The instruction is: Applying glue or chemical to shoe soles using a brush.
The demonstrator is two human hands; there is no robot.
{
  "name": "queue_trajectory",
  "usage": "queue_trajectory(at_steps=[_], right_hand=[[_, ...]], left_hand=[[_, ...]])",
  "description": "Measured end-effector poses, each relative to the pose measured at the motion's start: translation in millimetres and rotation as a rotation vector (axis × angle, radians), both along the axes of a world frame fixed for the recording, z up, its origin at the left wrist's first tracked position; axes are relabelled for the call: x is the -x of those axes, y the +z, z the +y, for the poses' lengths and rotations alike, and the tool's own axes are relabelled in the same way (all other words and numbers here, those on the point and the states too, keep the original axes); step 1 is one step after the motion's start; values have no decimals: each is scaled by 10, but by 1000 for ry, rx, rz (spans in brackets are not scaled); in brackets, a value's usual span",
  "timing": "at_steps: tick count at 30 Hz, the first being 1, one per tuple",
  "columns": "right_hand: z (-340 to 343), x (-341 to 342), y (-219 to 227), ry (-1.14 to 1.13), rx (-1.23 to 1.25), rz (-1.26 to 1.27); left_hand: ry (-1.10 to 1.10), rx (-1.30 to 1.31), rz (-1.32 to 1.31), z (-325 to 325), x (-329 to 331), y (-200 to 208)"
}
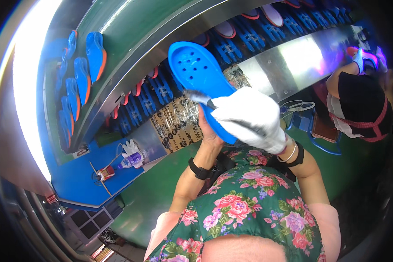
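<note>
A blue shoe sole (pixel 194 65) with several dark round holes at its far end is held up in front of me, tilted. My left hand (pixel 208 127), bare, grips its left edge near the middle; some of the fingers are hidden under the sole. On my right hand (pixel 249 115) is a white glove with a dark smudge. That hand is closed around a brush (pixel 199 97) with dark bristles and lies over the near part of the sole. The bristle end is at the sole's left edge; whether it touches, I cannot tell.
Behind the sole runs a conveyor with blue racks (pixel 253 39). Blue-and-orange soles (pixel 96 56) lie on the green surface at the left. A purple-labelled bottle (pixel 130 160) and white glove (pixel 131 147) lie on a blue table (pixel 83 183). A co-worker (pixel 362 102) works at the right.
</note>
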State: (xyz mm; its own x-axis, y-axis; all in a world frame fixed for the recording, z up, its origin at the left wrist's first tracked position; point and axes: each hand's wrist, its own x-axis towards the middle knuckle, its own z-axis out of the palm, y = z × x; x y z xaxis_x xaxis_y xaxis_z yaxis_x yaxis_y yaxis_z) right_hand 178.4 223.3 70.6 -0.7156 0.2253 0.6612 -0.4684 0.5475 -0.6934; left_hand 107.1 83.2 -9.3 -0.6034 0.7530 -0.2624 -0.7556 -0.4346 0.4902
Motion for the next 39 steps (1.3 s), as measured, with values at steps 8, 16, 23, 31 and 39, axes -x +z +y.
queue_trajectory(at_steps=[8,16,23,31,39], right_hand=[[-137,48,-279,-55,113,-89],[-38,14,-250,0,-15,16],[51,-116,-255,190,32,-76],[-27,-245,-279,286,278,-159],[15,-326,-360,341,149,-163]], left_hand=[[-9,-224,-141,83,195,-41],[94,-371,-276,53,292,-68],[147,-345,-259,66,270,47],[-7,-481,-327,-31,306,75],[-53,-318,-191,-92,418,8]])
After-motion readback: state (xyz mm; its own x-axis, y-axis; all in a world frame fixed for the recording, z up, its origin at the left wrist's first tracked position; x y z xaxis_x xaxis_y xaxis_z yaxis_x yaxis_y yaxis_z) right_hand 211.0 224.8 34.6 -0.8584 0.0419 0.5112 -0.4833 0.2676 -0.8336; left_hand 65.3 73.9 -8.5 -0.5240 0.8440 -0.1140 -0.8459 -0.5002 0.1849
